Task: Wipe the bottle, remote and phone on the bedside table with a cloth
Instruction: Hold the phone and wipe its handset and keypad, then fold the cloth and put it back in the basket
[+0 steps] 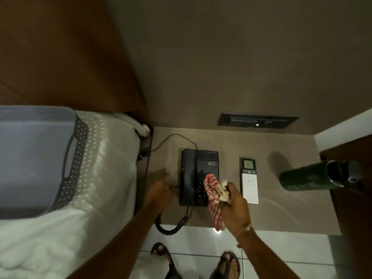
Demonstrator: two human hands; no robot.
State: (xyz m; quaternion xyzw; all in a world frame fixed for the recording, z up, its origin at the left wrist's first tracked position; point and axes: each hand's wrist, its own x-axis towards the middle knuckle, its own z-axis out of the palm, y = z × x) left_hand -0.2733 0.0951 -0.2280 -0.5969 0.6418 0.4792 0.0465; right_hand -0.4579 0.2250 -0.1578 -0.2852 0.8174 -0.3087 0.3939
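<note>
A black desk phone point(196, 172) sits in the middle of the beige bedside table point(281, 210). To its right lies a white remote point(249, 181) with a small lit display. A dark green bottle point(314, 177) with a dark cap stands at the table's right side. My right hand point(234, 206) grips a bunched red-and-white checked cloth point(213, 194) over the phone's keypad. Blurred, my left hand point(161, 191) is at the phone's left edge; whether it touches the phone I cannot tell.
The phone's coiled cord point(171, 226) hangs off the front edge and a thin cable point(173, 137) runs back left. A bed point(96, 178) with white sheets carries a grey basket point(38, 158) on the left. A dark switch panel point(257, 120) sits on the wall. My sandalled feet point(229, 262) stand on the tiles.
</note>
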